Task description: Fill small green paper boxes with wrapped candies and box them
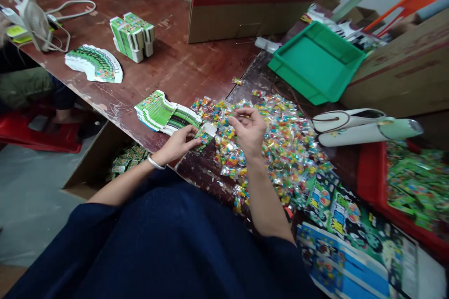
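My left hand [181,144], with a silver bangle on its wrist, is closed on a small green printed candy box [205,138] whose white end flap sticks out. A fanned row of flat green and white boxes [157,110] lies just beyond that hand. Over a wide heap of clear candy packets [284,142] filled with colourful pieces is my right hand [249,131]. Its fingers are curled with thumb and forefinger close together, and whatever they may hold cannot be made out.
Further back lie banded box stacks [131,37], another fan of boxes [96,63], and a small fan [35,21]. A large carton [252,9], a green tray [315,63], a white pouch [347,126], and a red crate [373,177] border the heap. Another person's leg shows at left.
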A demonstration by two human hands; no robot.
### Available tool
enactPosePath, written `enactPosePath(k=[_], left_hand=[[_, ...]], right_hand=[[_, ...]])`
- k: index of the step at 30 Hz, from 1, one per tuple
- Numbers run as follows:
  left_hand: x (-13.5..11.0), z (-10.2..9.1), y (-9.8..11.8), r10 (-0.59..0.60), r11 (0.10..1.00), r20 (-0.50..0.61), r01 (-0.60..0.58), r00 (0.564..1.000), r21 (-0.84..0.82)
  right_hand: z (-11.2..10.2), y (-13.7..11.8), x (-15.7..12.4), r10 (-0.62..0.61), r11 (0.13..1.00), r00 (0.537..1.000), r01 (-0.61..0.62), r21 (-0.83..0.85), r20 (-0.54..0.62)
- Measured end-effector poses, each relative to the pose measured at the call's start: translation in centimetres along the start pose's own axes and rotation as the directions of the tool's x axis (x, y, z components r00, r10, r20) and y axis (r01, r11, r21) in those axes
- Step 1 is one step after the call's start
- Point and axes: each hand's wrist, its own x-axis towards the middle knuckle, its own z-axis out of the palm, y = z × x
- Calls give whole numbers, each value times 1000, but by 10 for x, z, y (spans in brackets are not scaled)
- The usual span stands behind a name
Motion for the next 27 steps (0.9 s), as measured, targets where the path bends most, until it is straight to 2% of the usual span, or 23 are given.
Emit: enactPosePath(k=[2, 5, 9, 13, 16, 20, 23, 27], left_hand=[[3, 11, 1, 4, 999, 7, -4, 1000, -39], [5, 21, 7, 26, 996, -13, -27, 1000, -82], [4, 25, 12, 44, 997, -78, -49, 996, -63], [4, 28, 10, 69, 996, -156, -78, 985, -50], [4, 32, 8, 85, 985, -207, -113, 975, -127], [4, 34, 12, 121, 969, -284, -175, 951, -175], [4, 32, 17, 158, 973, -247, -194, 956, -126], [4, 30, 19, 140, 980, -180, -162, 974, -114]], right_hand=[[5, -19, -12, -76, 997, 997, 76, 10, -10], [11, -38, -22, -226, 965, 974, 224, -139, 0], [14, -38, -26, -379, 868, 923, 379, -322, 64], [14, -33, -25, -423, 810, 888, 461, -363, 183], [12, -33, -28, -390, 841, 906, 423, -336, 165], [12, -28, -38, -192, 978, 979, 197, -68, 73], [14, -20, -48, -69, 996, 992, 62, 72, 103], [17, -12, -55, -52, 999, 989, 49, 21, 135]])
